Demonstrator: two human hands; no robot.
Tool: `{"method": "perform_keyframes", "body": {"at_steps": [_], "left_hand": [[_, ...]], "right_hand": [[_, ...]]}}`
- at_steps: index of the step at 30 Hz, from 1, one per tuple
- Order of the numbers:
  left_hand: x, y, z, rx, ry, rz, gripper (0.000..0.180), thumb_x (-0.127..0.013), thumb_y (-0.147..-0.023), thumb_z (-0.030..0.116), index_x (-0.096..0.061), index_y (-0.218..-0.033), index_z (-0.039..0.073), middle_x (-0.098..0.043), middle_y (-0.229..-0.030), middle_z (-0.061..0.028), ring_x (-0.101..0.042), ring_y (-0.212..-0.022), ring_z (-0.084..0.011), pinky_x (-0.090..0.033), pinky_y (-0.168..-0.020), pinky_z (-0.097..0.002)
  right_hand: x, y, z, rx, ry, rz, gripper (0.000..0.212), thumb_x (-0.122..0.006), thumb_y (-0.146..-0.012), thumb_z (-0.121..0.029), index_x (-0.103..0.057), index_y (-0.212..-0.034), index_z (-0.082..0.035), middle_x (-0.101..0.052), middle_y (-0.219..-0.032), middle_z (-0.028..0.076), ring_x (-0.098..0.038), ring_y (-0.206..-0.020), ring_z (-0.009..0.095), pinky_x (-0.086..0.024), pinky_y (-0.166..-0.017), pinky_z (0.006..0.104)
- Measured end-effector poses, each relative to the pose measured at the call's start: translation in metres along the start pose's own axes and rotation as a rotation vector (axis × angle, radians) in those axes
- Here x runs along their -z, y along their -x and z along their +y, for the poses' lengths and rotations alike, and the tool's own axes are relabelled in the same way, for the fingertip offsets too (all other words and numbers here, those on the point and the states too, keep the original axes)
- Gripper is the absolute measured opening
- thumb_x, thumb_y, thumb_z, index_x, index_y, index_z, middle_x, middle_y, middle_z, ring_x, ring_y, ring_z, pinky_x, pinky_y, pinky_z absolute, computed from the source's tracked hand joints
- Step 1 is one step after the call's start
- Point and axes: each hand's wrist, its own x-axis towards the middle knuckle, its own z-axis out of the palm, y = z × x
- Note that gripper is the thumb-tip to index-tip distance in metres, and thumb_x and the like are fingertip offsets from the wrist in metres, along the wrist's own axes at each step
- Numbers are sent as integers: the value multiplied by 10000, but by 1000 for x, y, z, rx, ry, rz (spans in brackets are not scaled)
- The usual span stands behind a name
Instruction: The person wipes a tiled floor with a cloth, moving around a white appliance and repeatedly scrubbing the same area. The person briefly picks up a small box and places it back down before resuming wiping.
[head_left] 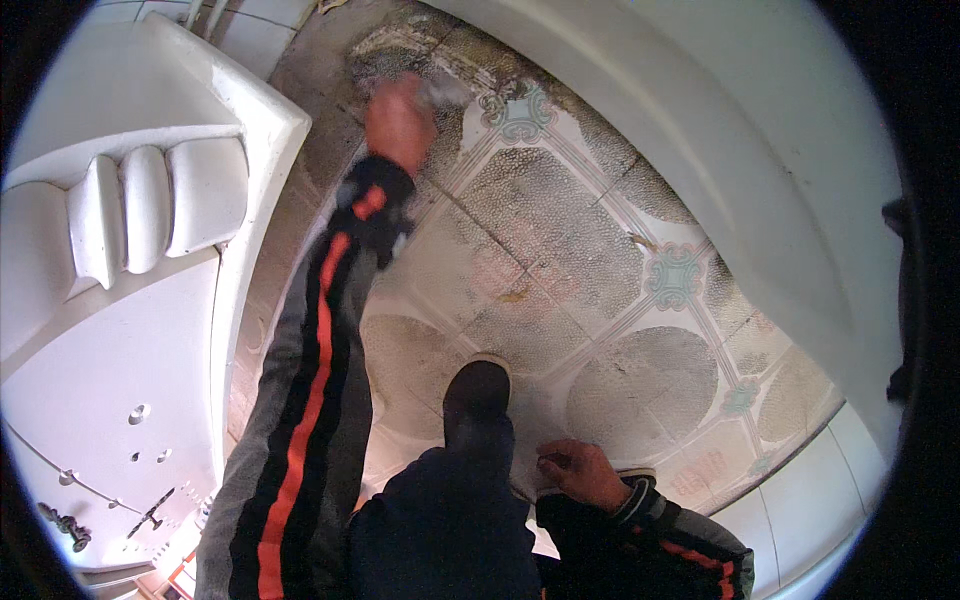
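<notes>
My left hand (400, 122) reaches far forward, down at the dirty patterned tile floor (550, 225). It is smeared by motion and looks closed. A pale, blurred thing (445, 92) shows at its fingers, too unclear to name. Around it the floor is dark and grimy, with a whitish smear just beyond. My right hand (585, 474) rests low beside my bent leg, its fingers curled, and nothing shows in it. Both arms wear dark grey sleeves with an orange stripe.
On the left stands a white moulded tub (255, 130) with padded ridges and jet fittings. A large white curved panel (790, 190) bounds the right side. My dark shoe (478, 385) is on the tiles. Small brown debris (513, 297) lies mid-floor. White wall tiles (815, 500) show lower right.
</notes>
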Motion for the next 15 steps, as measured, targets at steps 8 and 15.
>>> {"method": "perform_keyframes", "body": {"at_steps": [8, 15], "left_hand": [[-7, -63, -58, 145, -84, 7, 205, -658, -771, 92, -630, -973, 70, -625, -861, -244, -646, -784, -457, -534, -711, -557], [28, 16, -9, 79, 49, -16, 304, -731, -766, 149, -606, -1029, 63, -629, -954, -245, -640, -900, -461, -521, -763, -547]], "right_hand": [[6, 6, -11, -8, -32, 42, 270, -681, -898, -183, -698, -1088, 8, -704, -995, 222, -709, -871, 344, -560, -775, 403], [10, 3, -7, -16, 47, 24, 287, -688, -900, -158, -693, -1137, 4, -720, -1044, 182, -715, -916, 254, -562, -801, 352]]}}
